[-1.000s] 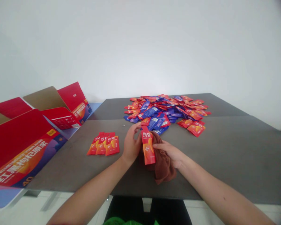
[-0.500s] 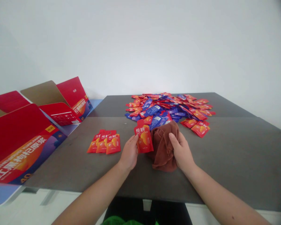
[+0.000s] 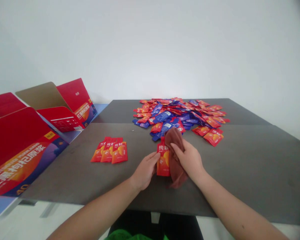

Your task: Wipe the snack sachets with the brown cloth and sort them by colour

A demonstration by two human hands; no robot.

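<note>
My left hand is closed on the left edge of a red and orange pouch, holding it upright above the table with its printed front toward me. My right hand grips a crumpled brown cloth, which lies against the pouch and covers its right side. Left of my hands, three similar red pouches lie overlapping in a row. Behind my hands spreads a large heap of red and blue pouches, with a few red ones at its near right edge.
The dark grey table reaches back toward a pale wall. At the left, open red cardboard boxes with raised flaps stand on a blue surface beside the table.
The pouch in my left hand has moved right and slightly down. The cloth in my right hand has gone from bunched beside the pouch to lying over its right side.
</note>
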